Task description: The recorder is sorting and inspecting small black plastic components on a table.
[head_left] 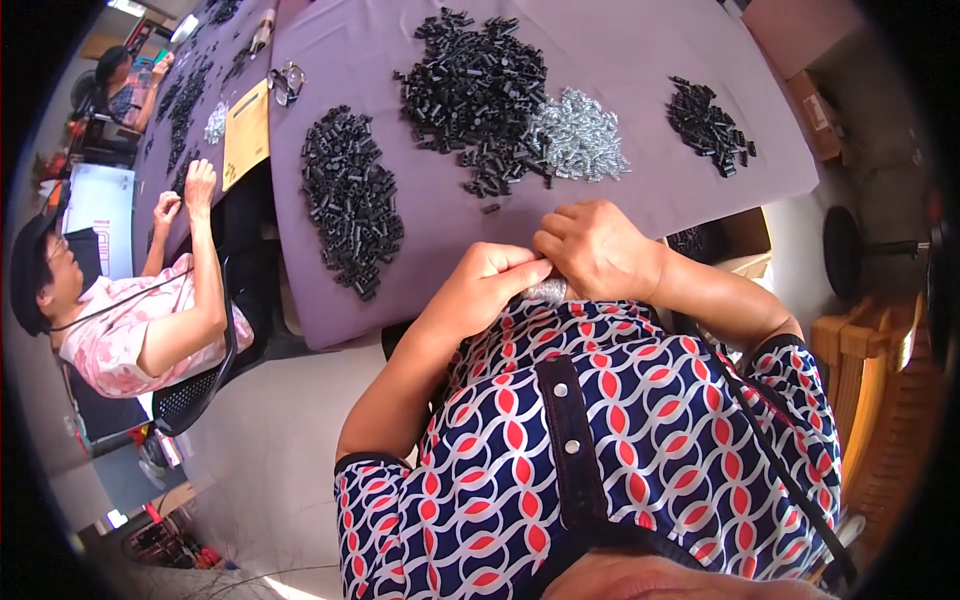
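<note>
My left hand [494,283] and my right hand [597,247] meet at the table's near edge, close to my body. Both have curled fingers pressed together at the tips. Whatever they pinch is too small or too hidden to name. Just below the fingers shows a silvery, shiny thing [545,291], partly covered by the hands; its kind is unclear. Beyond them lie a large heap of small black plastic parts [470,85] and, touching it, a pile of small shiny silver parts [578,137]. A long pile of black parts [350,200] is to the left.
A smaller black pile [710,125] lies at the right on the cloth-covered table [620,40]. Under the right corner is an open box [735,240] with black parts. Glasses [287,82] and a yellow envelope [247,135] lie left, near a seated co-worker [150,315]. Wooden furniture [865,390] stands right.
</note>
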Demonstrator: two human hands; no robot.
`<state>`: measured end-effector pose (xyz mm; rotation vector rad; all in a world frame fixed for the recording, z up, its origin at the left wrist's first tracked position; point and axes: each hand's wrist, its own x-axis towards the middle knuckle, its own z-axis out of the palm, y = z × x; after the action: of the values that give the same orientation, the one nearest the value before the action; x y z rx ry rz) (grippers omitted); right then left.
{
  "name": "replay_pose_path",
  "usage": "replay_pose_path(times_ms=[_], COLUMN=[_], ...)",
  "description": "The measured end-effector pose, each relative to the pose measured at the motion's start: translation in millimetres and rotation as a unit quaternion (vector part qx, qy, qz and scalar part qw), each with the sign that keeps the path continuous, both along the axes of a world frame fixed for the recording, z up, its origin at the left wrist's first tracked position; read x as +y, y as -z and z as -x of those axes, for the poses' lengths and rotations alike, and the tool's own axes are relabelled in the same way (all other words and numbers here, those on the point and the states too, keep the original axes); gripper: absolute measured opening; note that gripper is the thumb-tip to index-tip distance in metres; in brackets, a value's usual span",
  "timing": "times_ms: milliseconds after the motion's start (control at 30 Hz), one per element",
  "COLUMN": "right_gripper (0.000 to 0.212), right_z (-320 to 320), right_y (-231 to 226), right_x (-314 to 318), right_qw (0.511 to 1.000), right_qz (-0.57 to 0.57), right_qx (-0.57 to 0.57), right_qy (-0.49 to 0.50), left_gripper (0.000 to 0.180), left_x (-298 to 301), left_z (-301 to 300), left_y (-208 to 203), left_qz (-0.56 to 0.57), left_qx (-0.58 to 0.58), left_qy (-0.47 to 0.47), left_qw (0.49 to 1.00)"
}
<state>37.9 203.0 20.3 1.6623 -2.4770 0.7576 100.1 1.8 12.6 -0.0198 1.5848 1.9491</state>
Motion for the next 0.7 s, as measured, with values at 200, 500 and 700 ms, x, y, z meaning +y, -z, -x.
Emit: replay_pose_path(times_ms=[200, 500, 700], right_gripper=[0.030, 0.031, 0.048], right_z=[-0.3, 20.5, 55.1], right_y=[2.0, -3.5, 18.6], right_x=[5.1, 52.6, 108.7], right_qw=[1.000, 0.984, 0.922], right_qz=[0.015, 0.023, -0.066], right_qx=[-0.002, 0.035, 0.120], right_qy=[-0.013, 0.174, 0.361], left_gripper=[0.027, 0.023, 0.015], left_x=[9.3, 5.4, -6.6], left_z=[-0.5, 16.2, 24.5], left_y=[-5.3, -7.3, 14.8], left_qz=[-0.027, 0.259, 0.485], left_qx=[0.022, 0.375, 0.489], left_qy=[-0.032, -0.166, -0.145], left_qw=[0.999, 0.875, 0.710])
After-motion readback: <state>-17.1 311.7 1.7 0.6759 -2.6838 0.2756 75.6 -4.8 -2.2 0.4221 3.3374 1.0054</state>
